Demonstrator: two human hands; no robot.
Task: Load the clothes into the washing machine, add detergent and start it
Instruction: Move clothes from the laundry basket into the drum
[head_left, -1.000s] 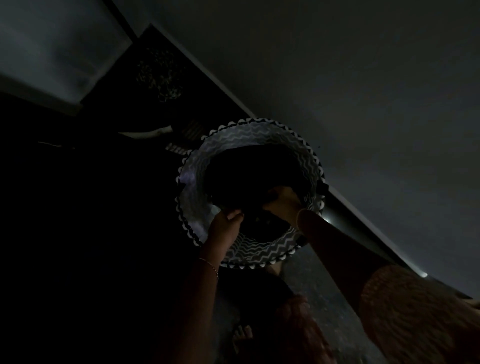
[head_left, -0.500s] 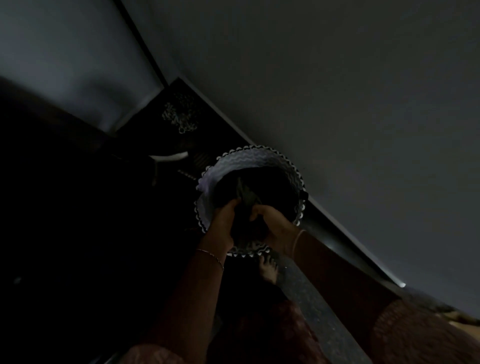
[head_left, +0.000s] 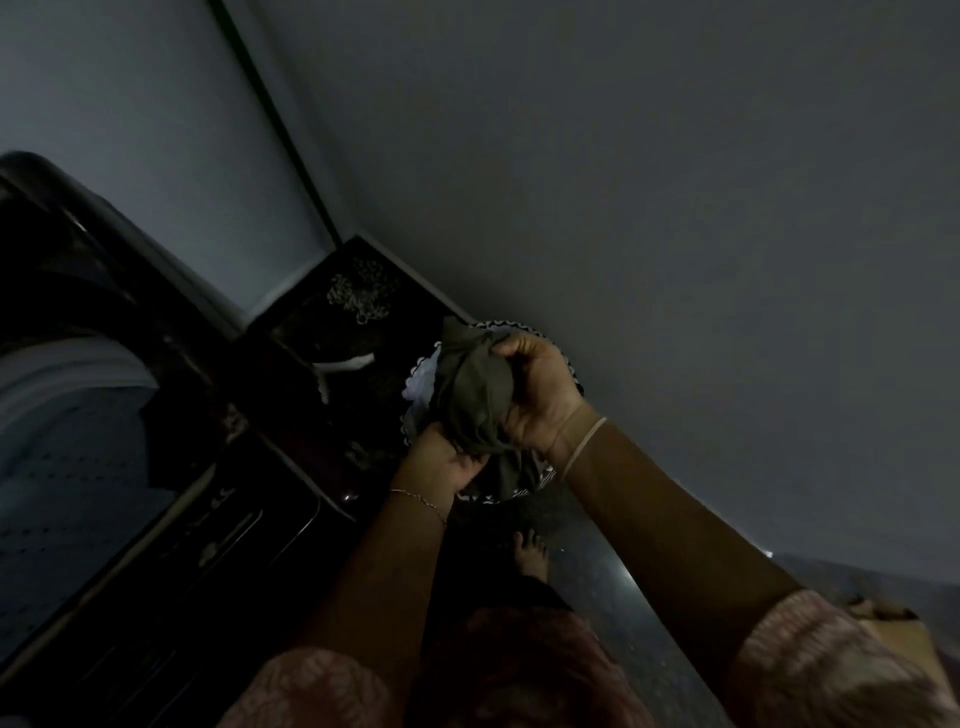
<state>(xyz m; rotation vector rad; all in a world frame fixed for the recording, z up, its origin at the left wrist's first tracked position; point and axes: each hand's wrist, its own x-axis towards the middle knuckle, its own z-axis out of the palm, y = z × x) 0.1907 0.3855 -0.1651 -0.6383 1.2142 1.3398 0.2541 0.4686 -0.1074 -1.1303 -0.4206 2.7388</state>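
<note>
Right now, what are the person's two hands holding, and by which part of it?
Both grip one bunched olive-grey garment above the laundry basket: the right hand its upper bunch, the left hand its lower end.

Overall light: dim, underexposed; grey wall (head_left: 675, 208) evenly dull.
Brightest area: right hand (head_left: 540, 400) and olive garment (head_left: 472, 400), softly lit.
Shadows: washing machine (head_left: 130, 467) lower left nearly black, detail lost.
Glare: small glints on floor (head_left: 597, 571).
Distortion: wide-angle, wall lines tilt and bow.
Sharpness: soft, grainy at edges.
</note>
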